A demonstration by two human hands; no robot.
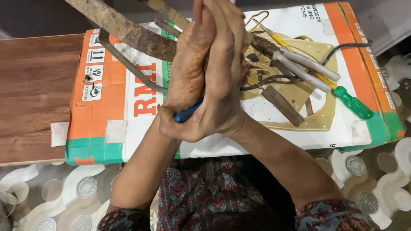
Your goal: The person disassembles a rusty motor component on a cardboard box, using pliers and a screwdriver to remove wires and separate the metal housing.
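A: Head view. What is seen at the centre?

B: The left hand [188,72] and right hand [224,81] are pressed together palm to palm, fingers pointing away; a blue handle [187,113] is clamped between them, and only its lower end is seen at the heels of the palms.

A: What lies beneath the hands?

B: A flat cardboard box [115,111], printed in orange, white and green, is laid across a wooden desk [34,90]. Behind the hands, rusty metal bars [128,32] are seen on the box. To the right, a green-handled screwdriver [342,95], grey-handled pliers [304,66] and a dark flat file [282,105] are spread near one another on it.
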